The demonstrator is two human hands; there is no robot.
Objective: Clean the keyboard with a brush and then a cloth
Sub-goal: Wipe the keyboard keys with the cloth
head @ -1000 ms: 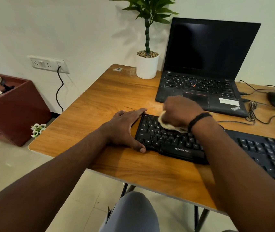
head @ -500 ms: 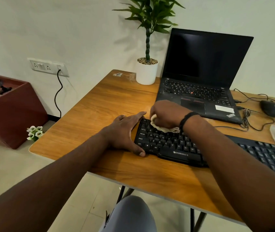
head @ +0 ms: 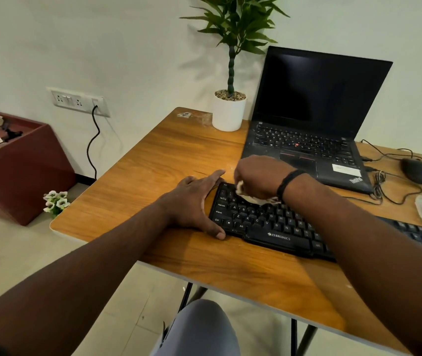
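A black Zebronics keyboard lies across the near right part of the wooden table, its left end near the table's middle and its right end running toward the right edge of the view, partly hidden under the right forearm.

The left hand lies flat at the keyboard's left end. Its fingers are straight and together, pointing away from the person along the short edge, the fingertips reaching the far left corner. The thumb is spread out and its tip rests against the keyboard's near left corner, so the hand brackets that end without curling round it.

The right hand is closed in a loose fist over the upper left rows of keys, knuckles up, bunching a pale cloth beneath it. The cloth shows as a crumpled white edge under the palm and wrist, pressed onto the keys. A black band circles the right wrist.

Just behind the keyboard stands an open black ThinkPad laptop with a dark screen. To its left, near the table's far edge, is a white pot with a green plant. A black mouse sits at the far right with its cable looped beside the laptop. I cannot pick out a brush with any certainty.
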